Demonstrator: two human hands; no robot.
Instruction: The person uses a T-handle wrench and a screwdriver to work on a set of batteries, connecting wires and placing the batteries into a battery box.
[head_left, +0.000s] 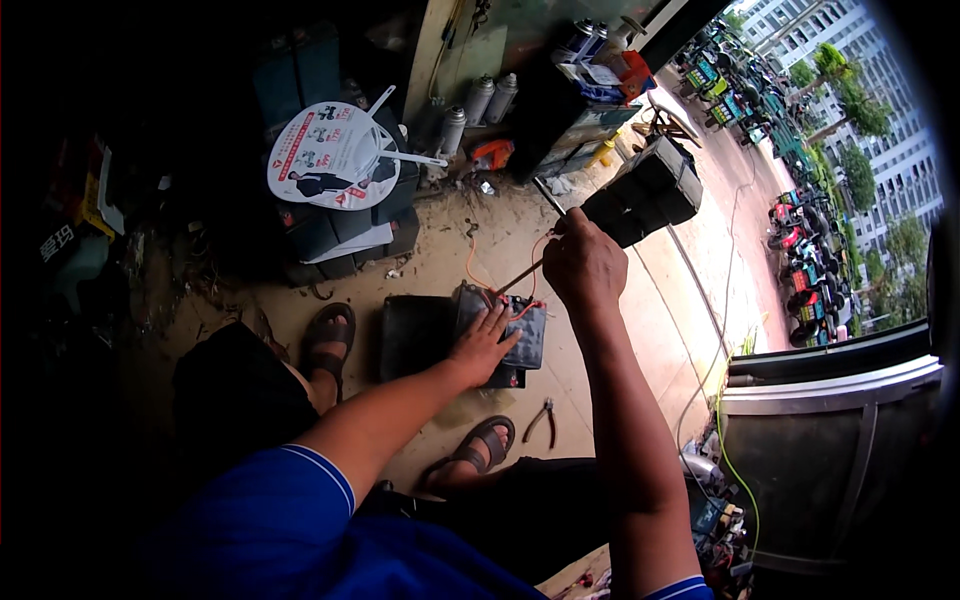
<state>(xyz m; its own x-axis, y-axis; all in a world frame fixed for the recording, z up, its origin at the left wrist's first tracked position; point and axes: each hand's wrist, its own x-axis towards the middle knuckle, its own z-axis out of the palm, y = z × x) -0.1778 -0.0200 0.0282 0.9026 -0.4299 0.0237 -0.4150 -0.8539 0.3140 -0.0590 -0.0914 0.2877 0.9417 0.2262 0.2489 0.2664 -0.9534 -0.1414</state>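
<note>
Between my feet stands a dark, boxy battery [410, 340] with a second dark block [530, 345] on or against its right side. My left hand [485, 345] lies on that block, palm down with fingers stretched out. Its fingertips are close to a tool's lower end and red-orange wires [525, 310]. My right hand [587, 262], raised to the right, is closed around a long thin metal tool [520, 281] with a bar-like handle. The shaft slants down left to the block's top edge; the exact contact is too small to tell.
Pliers [541, 424] lie on the floor near my right foot. Another dark battery [645, 195] stands right of the tool. Stacked batteries carry a round white fan [325, 155] at left. Spray cans [480, 98] line the back; a cable [735, 210] crosses the doorway at right.
</note>
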